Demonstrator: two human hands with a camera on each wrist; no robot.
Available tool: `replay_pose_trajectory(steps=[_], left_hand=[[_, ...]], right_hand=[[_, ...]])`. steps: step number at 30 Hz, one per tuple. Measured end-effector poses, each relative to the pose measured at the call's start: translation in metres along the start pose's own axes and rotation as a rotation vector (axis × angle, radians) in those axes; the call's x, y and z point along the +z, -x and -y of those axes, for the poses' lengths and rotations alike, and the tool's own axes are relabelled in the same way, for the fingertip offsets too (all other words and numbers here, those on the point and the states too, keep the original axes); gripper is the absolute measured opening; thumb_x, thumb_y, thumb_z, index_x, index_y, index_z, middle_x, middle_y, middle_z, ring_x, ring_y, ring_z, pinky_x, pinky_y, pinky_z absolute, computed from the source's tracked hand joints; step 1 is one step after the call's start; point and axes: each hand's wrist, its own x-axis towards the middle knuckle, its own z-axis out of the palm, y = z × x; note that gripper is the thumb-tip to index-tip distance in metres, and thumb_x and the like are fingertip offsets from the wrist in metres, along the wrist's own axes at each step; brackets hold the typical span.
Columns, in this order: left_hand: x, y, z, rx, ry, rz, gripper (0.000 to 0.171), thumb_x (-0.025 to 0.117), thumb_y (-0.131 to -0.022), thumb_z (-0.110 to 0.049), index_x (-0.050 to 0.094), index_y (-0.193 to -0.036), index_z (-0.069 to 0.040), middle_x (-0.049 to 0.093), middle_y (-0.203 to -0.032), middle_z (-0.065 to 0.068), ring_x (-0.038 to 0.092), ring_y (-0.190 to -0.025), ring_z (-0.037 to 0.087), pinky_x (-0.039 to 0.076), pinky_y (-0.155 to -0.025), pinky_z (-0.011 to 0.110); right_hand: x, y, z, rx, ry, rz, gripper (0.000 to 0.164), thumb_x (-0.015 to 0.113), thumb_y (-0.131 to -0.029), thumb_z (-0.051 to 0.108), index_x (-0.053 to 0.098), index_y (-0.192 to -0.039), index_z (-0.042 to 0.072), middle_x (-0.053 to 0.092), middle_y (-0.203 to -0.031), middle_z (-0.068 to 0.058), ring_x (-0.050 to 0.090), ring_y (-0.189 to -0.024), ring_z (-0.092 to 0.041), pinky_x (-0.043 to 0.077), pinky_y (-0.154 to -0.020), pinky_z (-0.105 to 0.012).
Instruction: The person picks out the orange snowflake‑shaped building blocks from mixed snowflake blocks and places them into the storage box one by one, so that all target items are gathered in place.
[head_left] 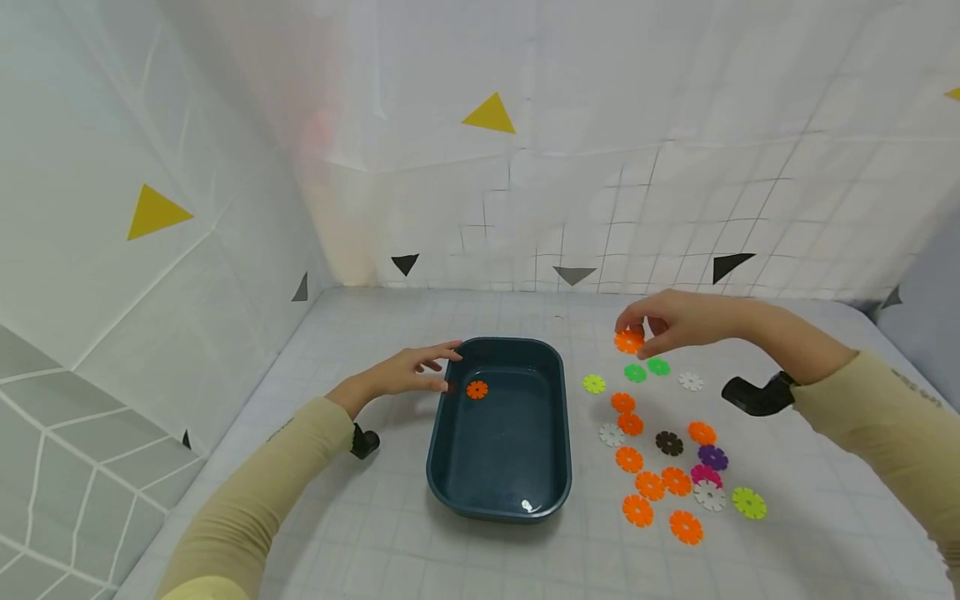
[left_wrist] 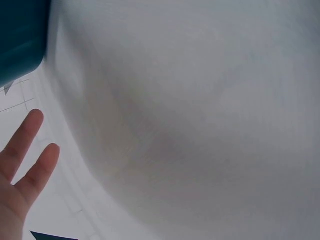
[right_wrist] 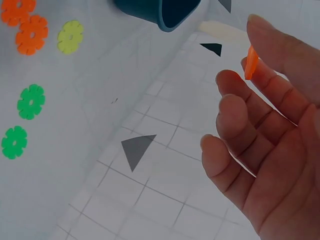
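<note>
Between thumb and fingers my right hand (head_left: 678, 321) pinches an orange notched plastic disc (head_left: 628, 341) above the far part of the table. The right wrist view shows that orange disc (right_wrist: 251, 62) nearly edge-on. My left hand (head_left: 401, 372) has its fingers spread at the left rim of a dark teal rectangular tub (head_left: 498, 467). Inside the tub, toward its far left, lies another orange disc (head_left: 477, 389). Two green discs (head_left: 647, 370) lie just below my right hand, with a white disc (head_left: 691, 381) to their right.
Right of the tub, several loose discs are scattered: orange (head_left: 638, 510), yellow-green (head_left: 749, 502), purple (head_left: 713, 457), pink (head_left: 706, 475), brown (head_left: 669, 442) and white (head_left: 611, 434). White sheeting (head_left: 600, 75) with triangle marks rises behind the table.
</note>
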Motion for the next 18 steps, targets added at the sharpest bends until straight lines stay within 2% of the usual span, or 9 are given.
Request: replay_pose_trajectory(steps=[4,11,18], left_hand=[[0.0,-0.002,0.003,-0.002,-0.002,0.0,0.049,0.058,-0.09,-0.018,0.043,-0.136,-0.006,0.022,-0.151,0.008,0.043,-0.118,0.044,0.032,-0.096,0.059],[0.006,-0.012,0.035,-0.008,-0.03,-0.026,0.051,0.058,-0.09,-0.023,0.042,-0.137,-0.013,0.02,-0.152,0.001,0.045,-0.119,0.04,0.032,-0.096,0.058],[0.005,-0.014,0.039,-0.012,-0.036,-0.029,0.05,0.06,-0.088,-0.03,0.045,-0.135,-0.021,0.023,-0.151,-0.006,0.048,-0.118,0.032,0.035,-0.095,0.053]], right_hand=[[-0.004,-0.003,0.006,-0.005,0.011,-0.003,0.037,0.07,-0.08,0.026,0.059,-0.111,0.008,0.056,-0.085,0.005,0.048,-0.063,-0.01,0.044,-0.058,-0.021],[-0.008,-0.012,0.016,-0.017,0.043,0.011,0.036,0.07,-0.081,0.026,0.059,-0.111,0.01,0.056,-0.085,0.005,0.049,-0.066,-0.011,0.044,-0.059,-0.022],[-0.01,-0.021,0.027,-0.048,0.063,0.029,0.035,0.069,-0.081,0.024,0.058,-0.111,0.009,0.057,-0.086,0.005,0.05,-0.07,-0.012,0.046,-0.062,-0.023]])
